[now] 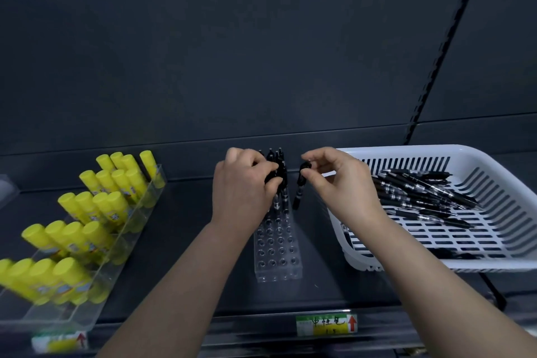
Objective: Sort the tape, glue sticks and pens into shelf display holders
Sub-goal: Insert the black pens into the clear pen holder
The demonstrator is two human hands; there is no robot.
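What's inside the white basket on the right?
Loose black pens lie piled in the white basket. The right forearm covers its near left corner, so anything there is hidden.

Shelf [180,241], basket [406,151], pen holder [276,253] (clear), tray [66,315]

Nearest glue sticks [43,279] blurred, the row cut by the left edge. Left hand [244,183] covers much of the standing pens [280,197] — count unclear. Basket [406,150] runs off right edge. Lower-left shelf label [59,341] smeared — unreadable.
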